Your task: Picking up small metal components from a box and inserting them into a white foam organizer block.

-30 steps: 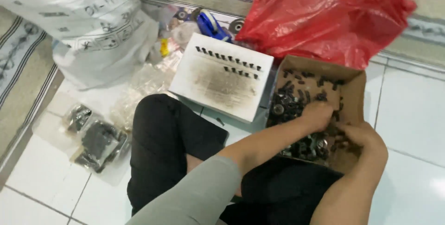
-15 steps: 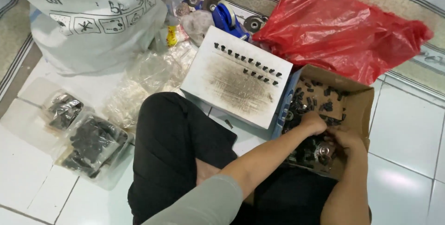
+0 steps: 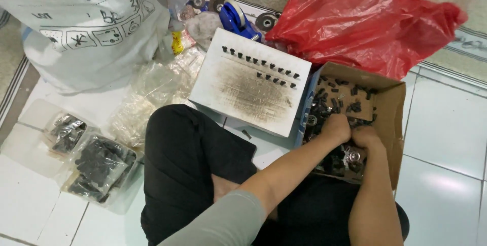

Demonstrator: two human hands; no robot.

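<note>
- Both hands, left and right, are digging clenched into small black parts inside the cardboard box; what they grasp is hidden.
- A white board with pegs and a red plastic bag are crowding the box.
- The hands are sitting closer together than before.

White tiled floor carries everything. A stained white square board lies at the centre. Touching its right edge sits an open cardboard box; behind that, a red plastic bag. Left of the board lie clear plastic bags, a large white sack, and packets of dark parts.
</note>
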